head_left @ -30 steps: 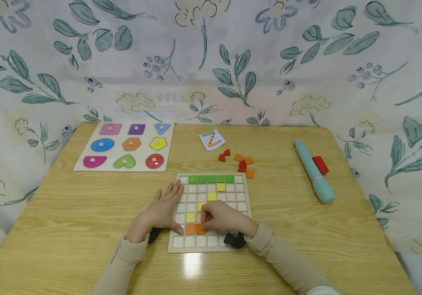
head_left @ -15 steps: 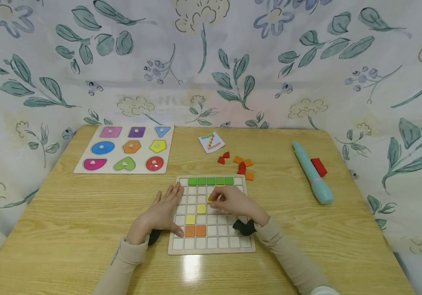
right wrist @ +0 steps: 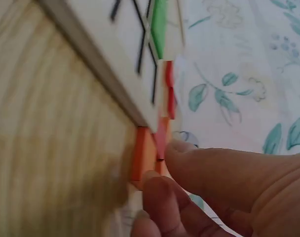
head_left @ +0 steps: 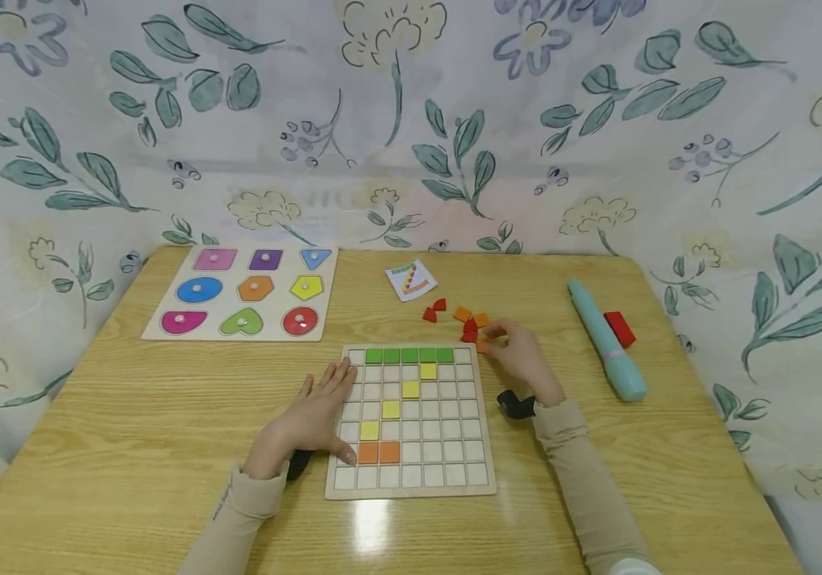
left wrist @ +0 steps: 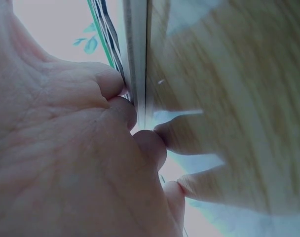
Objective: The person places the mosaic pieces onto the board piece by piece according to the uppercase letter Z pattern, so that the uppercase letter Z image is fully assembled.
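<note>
A wooden grid board (head_left: 411,492) lies flat on the table, with a row of green square tiles (head_left: 410,356), a diagonal of yellow tiles (head_left: 391,410) and two orange tiles (head_left: 389,453) in its cells. My left hand (head_left: 315,414) rests with spread fingers on the board's left edge; the left wrist view shows its palm (left wrist: 66,148). Off the board's upper right corner, my right hand (head_left: 522,358) reaches to a loose orange tile (right wrist: 142,154). Its fingertips are at that tile, thumb and fingers apart. Red quarter-round pieces (head_left: 470,330) lie beside it.
Behind the board lie more orange tiles (head_left: 462,314), two red pieces (head_left: 430,315) and a pattern card (head_left: 411,280). A shape puzzle board (head_left: 277,323) is at the back left. On the right are a turquoise tapered object (head_left: 608,343) and a red block (head_left: 620,328).
My right hand has left the second orange tile on the board and moved up and right to the loose pieces. The left hand has stayed in place.
</note>
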{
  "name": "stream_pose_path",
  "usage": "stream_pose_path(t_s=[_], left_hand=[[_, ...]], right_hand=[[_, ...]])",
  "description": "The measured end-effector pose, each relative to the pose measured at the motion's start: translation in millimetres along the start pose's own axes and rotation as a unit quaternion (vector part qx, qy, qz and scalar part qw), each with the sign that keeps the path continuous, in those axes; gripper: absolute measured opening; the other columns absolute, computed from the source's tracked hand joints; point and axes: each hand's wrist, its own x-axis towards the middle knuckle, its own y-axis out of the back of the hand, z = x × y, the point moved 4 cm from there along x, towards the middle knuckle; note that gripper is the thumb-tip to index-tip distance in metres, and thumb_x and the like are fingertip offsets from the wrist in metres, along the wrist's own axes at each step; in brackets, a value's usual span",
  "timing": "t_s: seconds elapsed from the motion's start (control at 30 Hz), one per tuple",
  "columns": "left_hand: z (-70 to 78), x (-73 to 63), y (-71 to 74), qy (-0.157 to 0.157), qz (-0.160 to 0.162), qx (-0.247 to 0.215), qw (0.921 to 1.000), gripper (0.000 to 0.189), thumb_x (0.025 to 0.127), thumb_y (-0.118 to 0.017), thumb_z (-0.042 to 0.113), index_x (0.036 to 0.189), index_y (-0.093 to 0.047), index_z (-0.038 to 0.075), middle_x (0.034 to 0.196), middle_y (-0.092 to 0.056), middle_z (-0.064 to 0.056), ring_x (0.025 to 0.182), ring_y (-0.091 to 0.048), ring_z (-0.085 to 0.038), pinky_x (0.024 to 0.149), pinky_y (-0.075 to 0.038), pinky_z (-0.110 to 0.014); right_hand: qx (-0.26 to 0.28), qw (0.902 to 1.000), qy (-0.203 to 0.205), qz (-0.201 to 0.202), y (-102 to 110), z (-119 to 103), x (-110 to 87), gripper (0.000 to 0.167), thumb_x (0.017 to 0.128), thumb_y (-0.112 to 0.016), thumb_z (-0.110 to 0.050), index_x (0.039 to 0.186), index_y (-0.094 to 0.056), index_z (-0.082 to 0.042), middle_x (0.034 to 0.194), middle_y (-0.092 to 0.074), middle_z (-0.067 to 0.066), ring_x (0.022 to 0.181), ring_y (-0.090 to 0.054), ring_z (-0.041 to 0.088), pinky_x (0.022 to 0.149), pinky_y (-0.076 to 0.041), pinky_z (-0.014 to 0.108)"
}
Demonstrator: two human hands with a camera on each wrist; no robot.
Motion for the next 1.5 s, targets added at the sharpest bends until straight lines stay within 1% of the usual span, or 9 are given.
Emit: stream_pose_path(t_s=[0.2,0.43,0.63,0.77,0.87,0.97,1.2,1.37,1.5], left_hand=[[-0.5,-1.0,0.3,-0.003,0.003,-0.004,1.0000,0.137,0.055,-0.089,0.046,0.155,-0.007,0.000,0.163,0.003,-0.018,0.150,0.005,-0.042,0.116,0.003,-0.066],[0.6,-2.8,-0.1,-0.002,0.000,-0.004,1.0000,0.136,0.056,-0.089,0.045,0.155,-0.006,0.000,0.163,0.003,-0.018,0.150,0.005,-0.042,0.117,0.003,-0.066],[0.3,-3.2,-1.5,-0.002,0.001,-0.003,1.0000,0.137,0.055,-0.089,0.045,0.154,-0.007,0.000,0.163,0.003,-0.019,0.149,0.005,-0.042,0.116,0.003,-0.066],[0.3,-4.1,-1.0,0.002,0.002,-0.001,1.0000,0.136,0.055,-0.090,0.044,0.155,-0.007,0.000,0.163,0.002,-0.019,0.150,0.004,-0.042,0.116,0.003,-0.066],[1.3,-5.1,-1.0,0.001,0.002,0.000,1.0000,0.136,0.055,-0.090,0.044,0.154,-0.008,-0.001,0.163,0.002,-0.019,0.150,0.003,-0.042,0.116,0.002,-0.067],[2.1,-5.7,-1.1,0.000,0.003,0.005,1.0000,0.136,0.055,-0.090,0.044,0.154,-0.009,-0.001,0.163,0.001,-0.020,0.149,0.002,-0.043,0.116,0.001,-0.067],[2.4,-4.3,-1.8,-0.003,0.003,0.005,1.0000,0.135,0.056,-0.089,0.044,0.154,-0.009,-0.001,0.163,0.002,-0.018,0.150,0.003,-0.042,0.117,0.002,-0.066],[1.0,-2.3,-1.3,-0.001,0.000,0.008,1.0000,0.134,0.057,-0.089,0.044,0.154,-0.008,-0.001,0.163,0.003,-0.018,0.150,0.004,-0.042,0.117,0.003,-0.066],[0.2,-0.1,-0.4,0.001,0.000,0.010,0.9999,0.134,0.058,-0.089,0.044,0.154,-0.008,-0.001,0.163,0.004,-0.018,0.150,0.004,-0.041,0.117,0.003,-0.065]], right_hand=[[-0.023,0.9996,0.016,0.000,-6.0,3.4,3.2,0.028,0.088,-0.068,-0.005,0.115,-0.064,0.000,0.117,-0.067,0.019,0.109,-0.062,0.035,0.095,-0.051,0.046],[-0.050,0.9983,0.019,-0.022,-8.4,-0.3,1.5,0.017,0.087,-0.068,-0.006,0.103,-0.067,0.000,0.099,-0.067,0.016,0.092,-0.061,0.028,0.080,-0.050,0.039],[-0.047,0.9987,0.015,-0.015,-9.0,-6.8,-1.8,0.017,0.090,-0.066,-0.010,0.104,-0.066,0.000,0.100,-0.068,0.016,0.093,-0.063,0.028,0.082,-0.052,0.040],[-0.039,0.9984,0.032,-0.026,-11.8,-17.6,-6.2,0.016,0.092,-0.065,-0.011,0.104,-0.066,-0.001,0.097,-0.068,0.015,0.087,-0.063,0.026,0.076,-0.052,0.035],[-0.035,0.9962,0.053,-0.060,-18.8,-29.6,-12.1,0.014,0.092,-0.063,-0.010,0.102,-0.067,-0.002,0.092,-0.067,0.012,0.083,-0.061,0.021,0.072,-0.050,0.029],[-0.029,0.9898,0.078,-0.115,-31.6,-42.7,-19.9,0.011,0.092,-0.064,-0.011,0.100,-0.068,-0.005,0.089,-0.066,0.006,0.078,-0.057,0.015,0.069,-0.047,0.025],[0.011,0.9629,0.102,-0.250,-67.6,-67.4,-39.7,0.006,0.090,-0.068,-0.013,0.094,-0.068,-0.009,0.081,-0.067,0.000,0.070,-0.058,0.008,0.065,-0.047,0.021],[0.043,0.9456,0.105,-0.305,-84.3,-78.1,-50.6,0.004,0.090,-0.067,-0.011,0.090,-0.066,-0.007,0.072,-0.067,0.002,0.062,-0.063,0.010,0.058,-0.052,0.022],[0.029,0.9427,0.115,-0.312,-90.0,-82.3,-54.8,0.006,0.090,-0.068,-0.011,0.085,-0.066,-0.008,0.069,-0.065,0.001,0.059,-0.062,0.010,0.055,-0.049,0.019]])
